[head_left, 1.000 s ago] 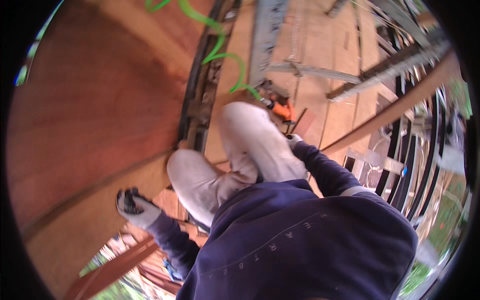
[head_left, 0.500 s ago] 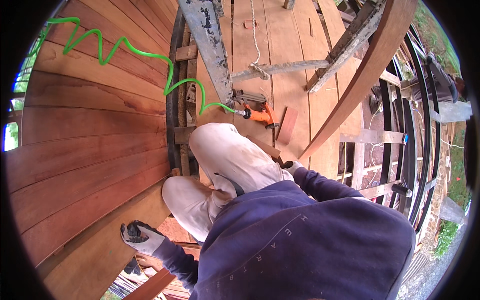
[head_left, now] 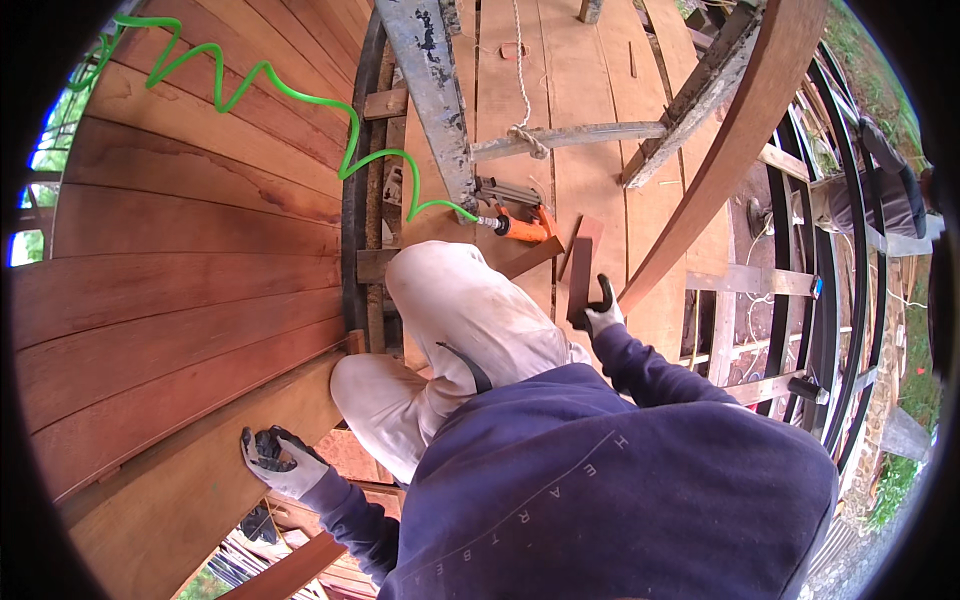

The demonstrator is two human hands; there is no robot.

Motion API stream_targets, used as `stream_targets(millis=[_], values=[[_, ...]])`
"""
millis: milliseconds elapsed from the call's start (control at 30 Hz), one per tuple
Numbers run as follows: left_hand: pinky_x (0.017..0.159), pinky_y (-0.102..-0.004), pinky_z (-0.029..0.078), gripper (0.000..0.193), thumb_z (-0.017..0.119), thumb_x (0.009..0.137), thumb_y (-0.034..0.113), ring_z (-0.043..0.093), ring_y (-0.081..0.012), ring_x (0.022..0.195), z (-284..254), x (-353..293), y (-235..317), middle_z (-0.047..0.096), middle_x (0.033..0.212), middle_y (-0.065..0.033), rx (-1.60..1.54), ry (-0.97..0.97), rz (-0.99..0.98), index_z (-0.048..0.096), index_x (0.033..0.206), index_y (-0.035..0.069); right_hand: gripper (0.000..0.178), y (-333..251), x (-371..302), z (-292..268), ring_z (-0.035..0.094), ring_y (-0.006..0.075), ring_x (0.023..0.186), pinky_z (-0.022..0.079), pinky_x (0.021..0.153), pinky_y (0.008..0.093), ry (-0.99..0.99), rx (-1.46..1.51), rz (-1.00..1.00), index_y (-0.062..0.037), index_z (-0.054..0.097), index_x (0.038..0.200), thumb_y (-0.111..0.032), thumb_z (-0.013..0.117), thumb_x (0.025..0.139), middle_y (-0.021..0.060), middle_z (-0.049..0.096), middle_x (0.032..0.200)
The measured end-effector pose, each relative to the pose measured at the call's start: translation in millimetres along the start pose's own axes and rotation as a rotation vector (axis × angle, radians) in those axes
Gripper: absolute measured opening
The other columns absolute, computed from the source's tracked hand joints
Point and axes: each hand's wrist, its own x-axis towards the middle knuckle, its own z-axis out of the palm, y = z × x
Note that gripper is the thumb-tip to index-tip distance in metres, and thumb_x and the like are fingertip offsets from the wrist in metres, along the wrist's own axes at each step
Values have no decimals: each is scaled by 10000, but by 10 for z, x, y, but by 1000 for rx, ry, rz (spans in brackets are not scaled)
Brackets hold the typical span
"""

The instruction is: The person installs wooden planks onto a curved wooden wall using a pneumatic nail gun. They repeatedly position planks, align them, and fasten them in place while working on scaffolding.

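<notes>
My right hand (head_left: 604,309), in a white glove with black fingers, grips the lower end of a short reddish-brown wood block (head_left: 580,272) standing out from it. Behind that block lies another short wood piece (head_left: 590,229) on the plank floor. An orange air nailer (head_left: 520,230) rests on the floor, and a further wood offcut (head_left: 531,258) is between it and my knee. To the left, my left hand (head_left: 284,463), gloved alike, sits against a wide wooden board (head_left: 180,505) with its fingers curled. Whatever is inside those fingers is too dark to make out.
A coiled green air hose (head_left: 317,99) runs across the curved plank wall (head_left: 190,225) to the nailer. A paint-spattered metal stand (head_left: 428,90) straddles the floor with a rope (head_left: 524,95). A long curved timber (head_left: 730,155) slopes beside my right hand. Another person (head_left: 868,195) is beyond the dark rails.
My right hand has moved forward from beside my knee, and the wood block in it now shows. My left hand stays by the board. The view has shifted slightly.
</notes>
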Motion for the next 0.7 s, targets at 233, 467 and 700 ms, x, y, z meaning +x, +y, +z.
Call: stream_targets(millis=[233, 467, 700], values=[[864, -298, 505, 323, 488, 944, -16, 601, -190, 986, 240, -111, -244, 580, 1194, -160, -362, -197, -31, 513, 1266, -35, 472, -241, 464, 349, 691, 261, 902, 591, 766, 378, -61, 395, 54, -29, 534, 1274, 56, 624, 819, 136, 675, 1038], [958, -304, 478, 464, 510, 932, 13, 610, -186, 1082, 1008, -434, 1132, 587, 1253, -158, -938, -1121, -147, 431, 1387, -29, 386, -1532, -677, 909, 663, 152, 937, 545, 842, 292, -668, 156, -199, 19, 572, 1243, 73, 566, 861, 80, 674, 1088], [907, -313, 504, 350, 565, 960, 65, 626, -188, 1027, 1221, -493, 909, 643, 1153, -110, -1091, -1157, -552, 494, 1287, -36, 267, -1242, 77, 976, 678, 192, 825, 535, 777, 316, -220, -67, -430, 20, 678, 1069, -164, 673, 876, 98, 724, 940]])
